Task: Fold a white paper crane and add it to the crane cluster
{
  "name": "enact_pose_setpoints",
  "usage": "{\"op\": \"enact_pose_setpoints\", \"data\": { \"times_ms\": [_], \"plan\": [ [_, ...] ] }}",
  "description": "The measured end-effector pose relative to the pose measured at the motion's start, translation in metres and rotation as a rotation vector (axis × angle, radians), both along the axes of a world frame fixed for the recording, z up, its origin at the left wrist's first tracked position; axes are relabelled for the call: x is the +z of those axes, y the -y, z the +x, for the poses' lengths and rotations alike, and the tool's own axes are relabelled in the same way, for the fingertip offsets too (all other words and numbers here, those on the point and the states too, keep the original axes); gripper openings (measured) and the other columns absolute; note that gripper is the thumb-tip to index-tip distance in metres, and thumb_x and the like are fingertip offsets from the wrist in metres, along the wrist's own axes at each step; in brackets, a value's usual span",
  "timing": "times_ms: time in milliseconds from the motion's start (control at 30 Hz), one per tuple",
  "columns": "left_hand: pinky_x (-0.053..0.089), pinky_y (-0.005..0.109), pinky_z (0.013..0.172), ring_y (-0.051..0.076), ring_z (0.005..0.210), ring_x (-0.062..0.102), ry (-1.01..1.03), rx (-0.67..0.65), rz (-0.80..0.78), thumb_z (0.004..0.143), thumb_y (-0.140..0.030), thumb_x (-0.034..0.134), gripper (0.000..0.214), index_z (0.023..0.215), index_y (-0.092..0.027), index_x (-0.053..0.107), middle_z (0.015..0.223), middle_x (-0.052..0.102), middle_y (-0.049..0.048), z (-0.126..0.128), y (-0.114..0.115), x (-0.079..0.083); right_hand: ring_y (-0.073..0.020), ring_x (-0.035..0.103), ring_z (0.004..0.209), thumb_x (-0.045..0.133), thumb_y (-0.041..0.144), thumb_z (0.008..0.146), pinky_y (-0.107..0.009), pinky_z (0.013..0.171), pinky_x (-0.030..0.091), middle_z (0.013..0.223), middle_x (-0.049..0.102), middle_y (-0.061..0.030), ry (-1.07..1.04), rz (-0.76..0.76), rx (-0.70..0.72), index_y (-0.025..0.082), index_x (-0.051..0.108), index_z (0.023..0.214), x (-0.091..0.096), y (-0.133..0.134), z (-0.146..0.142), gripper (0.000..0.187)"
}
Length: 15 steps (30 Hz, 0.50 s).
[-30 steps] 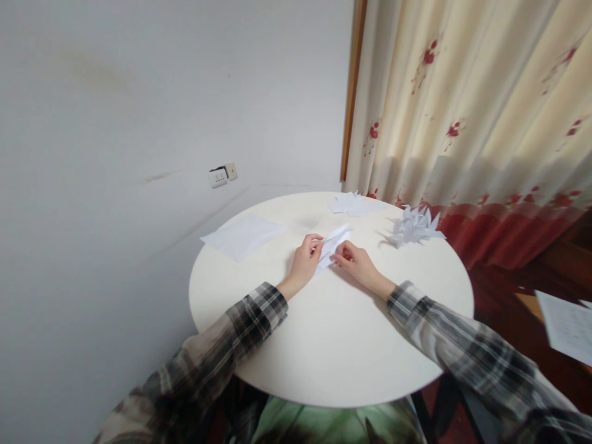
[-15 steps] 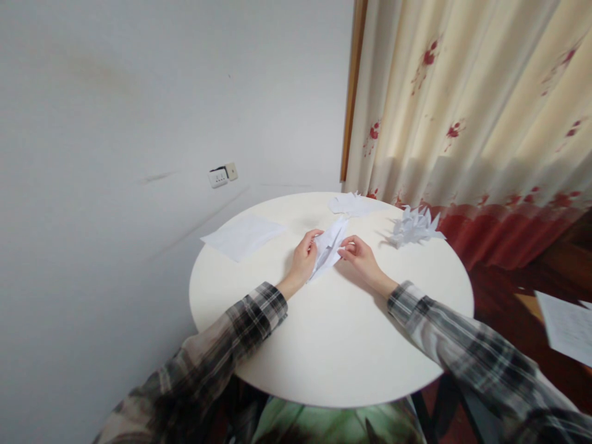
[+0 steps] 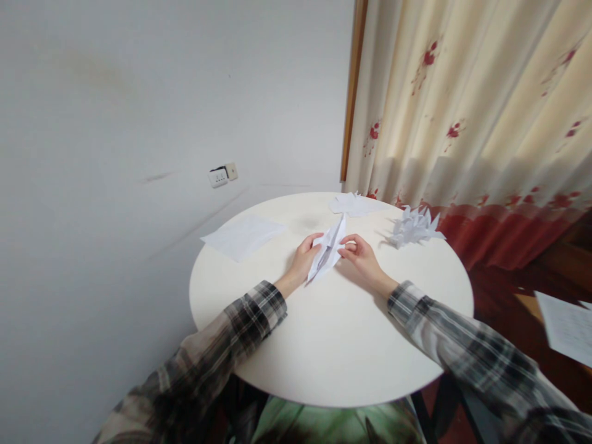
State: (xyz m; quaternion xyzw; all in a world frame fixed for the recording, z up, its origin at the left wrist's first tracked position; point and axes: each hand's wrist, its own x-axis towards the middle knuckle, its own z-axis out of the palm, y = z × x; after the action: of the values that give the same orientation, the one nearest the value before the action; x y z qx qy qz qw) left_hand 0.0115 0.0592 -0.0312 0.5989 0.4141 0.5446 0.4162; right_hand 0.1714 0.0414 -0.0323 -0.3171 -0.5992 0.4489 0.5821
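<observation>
A folded piece of white paper (image 3: pixel 329 248), long and pointed at both ends, is held above the round table between my hands. Its middle is slightly parted along a lengthwise fold. My left hand (image 3: pixel 304 260) grips its left edge, thumb on top and fingers partly hidden behind. On the other side, my right hand (image 3: pixel 361 256) pinches the right edge between thumb and fingertips.
The round white table (image 3: pixel 337 345) stands against the wall. A flat white sheet (image 3: pixel 245 237) lies at left, more paper (image 3: pixel 354 205) at the back, and a pile of folded paper pieces (image 3: pixel 415 227) at right. Printed sheets (image 3: pixel 567 324) are beyond the right edge.
The paper has tilted a little, so its far tip looks narrower and more upright. My left thumb has shifted slightly right over it. The right hand has barely moved.
</observation>
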Motion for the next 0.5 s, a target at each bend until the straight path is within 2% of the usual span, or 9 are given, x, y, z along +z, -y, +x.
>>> {"op": "enact_pose_setpoints", "data": {
  "times_ms": [167,367,500],
  "plan": [
    [0.044,0.03,0.084,0.018,0.094,0.057,-0.103,-0.006,0.09,0.07,-0.021,0.063,0.037,0.105,-0.016,0.051,0.102,0.06,0.006,-0.0001,0.0023,-0.003,-0.0101,0.052,0.053,0.068,0.03,0.066,-0.025,0.056,0.04,0.057,0.058,0.007,-0.022,0.008,0.006,0.022,0.051,0.08,0.0007,0.0008,-0.0005,0.023],
    [0.043,0.029,0.083,0.016,0.09,0.056,-0.211,0.043,0.181,0.073,-0.022,0.061,0.034,0.104,-0.017,0.05,0.099,0.059,0.0032,-0.0019,0.0034,-0.0052,-0.0102,0.051,0.053,0.069,0.031,0.065,-0.024,0.054,0.039,0.058,0.058,0.0065,-0.008,0.025,-0.005,0.023,0.051,0.079,0.0012,0.0018,-0.002,0.024],
    [0.043,0.029,0.084,0.016,0.093,0.056,-0.237,0.075,0.201,0.076,-0.023,0.057,0.029,0.104,-0.017,0.051,0.102,0.06,0.0038,-0.0012,0.0069,-0.0004,-0.0101,0.05,0.053,0.068,0.031,0.066,-0.024,0.054,0.038,0.058,0.057,0.0067,0.002,0.032,-0.006,0.023,0.051,0.079,0.0003,0.0008,-0.0018,0.023]
  ]
}}
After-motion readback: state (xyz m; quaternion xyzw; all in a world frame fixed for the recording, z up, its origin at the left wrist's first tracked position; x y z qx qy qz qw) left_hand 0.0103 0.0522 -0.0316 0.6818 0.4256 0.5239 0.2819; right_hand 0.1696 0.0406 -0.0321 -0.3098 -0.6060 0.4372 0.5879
